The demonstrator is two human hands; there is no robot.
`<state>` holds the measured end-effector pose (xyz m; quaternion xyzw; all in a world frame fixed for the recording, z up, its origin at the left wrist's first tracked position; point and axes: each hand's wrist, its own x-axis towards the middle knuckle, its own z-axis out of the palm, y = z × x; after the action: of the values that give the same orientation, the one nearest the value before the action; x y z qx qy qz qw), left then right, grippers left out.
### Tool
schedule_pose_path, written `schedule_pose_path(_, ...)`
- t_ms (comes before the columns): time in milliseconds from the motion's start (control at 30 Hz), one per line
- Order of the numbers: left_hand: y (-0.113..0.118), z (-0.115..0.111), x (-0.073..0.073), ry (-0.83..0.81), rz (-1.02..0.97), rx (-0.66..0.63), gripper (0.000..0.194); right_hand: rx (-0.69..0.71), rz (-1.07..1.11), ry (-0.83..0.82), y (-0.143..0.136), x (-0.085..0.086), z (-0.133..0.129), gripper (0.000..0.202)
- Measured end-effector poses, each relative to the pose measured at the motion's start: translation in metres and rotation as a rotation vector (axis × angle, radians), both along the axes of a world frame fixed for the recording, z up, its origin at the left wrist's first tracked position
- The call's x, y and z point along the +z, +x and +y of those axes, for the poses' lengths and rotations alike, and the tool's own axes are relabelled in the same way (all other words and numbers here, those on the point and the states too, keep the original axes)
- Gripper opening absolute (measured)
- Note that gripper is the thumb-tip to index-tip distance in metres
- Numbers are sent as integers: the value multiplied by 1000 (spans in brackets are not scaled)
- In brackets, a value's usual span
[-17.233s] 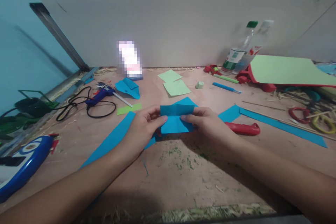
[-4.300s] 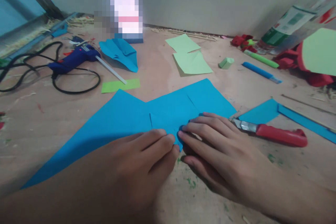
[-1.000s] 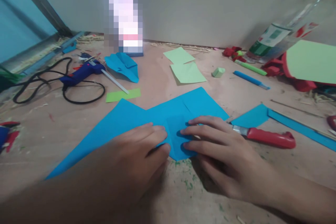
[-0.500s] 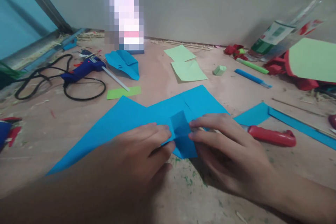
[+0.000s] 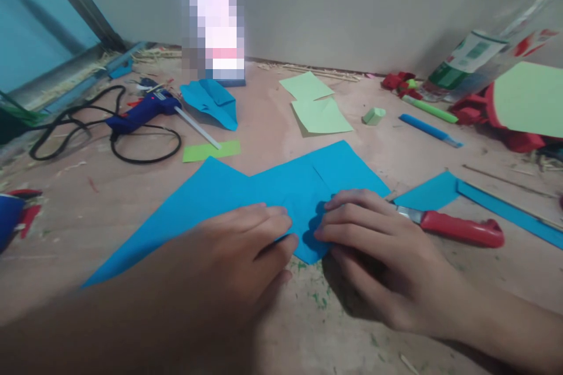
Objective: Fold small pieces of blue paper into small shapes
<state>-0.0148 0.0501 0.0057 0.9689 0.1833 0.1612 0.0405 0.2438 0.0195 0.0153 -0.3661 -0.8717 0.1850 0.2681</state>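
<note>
A large sheet of blue paper (image 5: 193, 199) with a notched far edge and a crease lies on the table in front of me. My left hand (image 5: 259, 240) is closed over its near edge, fingers together on top and thumb lower down. My right hand (image 5: 373, 246) grips the sheet's right part with bent fingers, its fingertips at the paper near the lower corner. A short gap separates the two hands, with blue paper showing between them. Just beyond my right hand lies a knife with a red handle (image 5: 461, 228), its blade end partly hidden.
A blue glue gun (image 5: 141, 111) with a black cord lies at left, its white stick over a green strip (image 5: 193, 153). Folded blue paper (image 5: 213, 102), pale green sheets (image 5: 321, 114), a blue marker (image 5: 428, 129) and a plastic bottle (image 5: 466, 64) stand or lie farther back.
The small darker flap that stood up between my hands no longer shows; the paper there looks flatter. My right fingers have moved slightly down and closer together. The view has shifted a little.
</note>
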Motion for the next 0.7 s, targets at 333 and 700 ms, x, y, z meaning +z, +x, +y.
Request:
schedule_pose_path(333,0,1,1,-35,17,6,31,-25,-67,126,-2,-8,-3,18)
schedule_pose_path(700,-1,0,1,21,13,2,35,22,-196,156,-2,-8,-5,26)
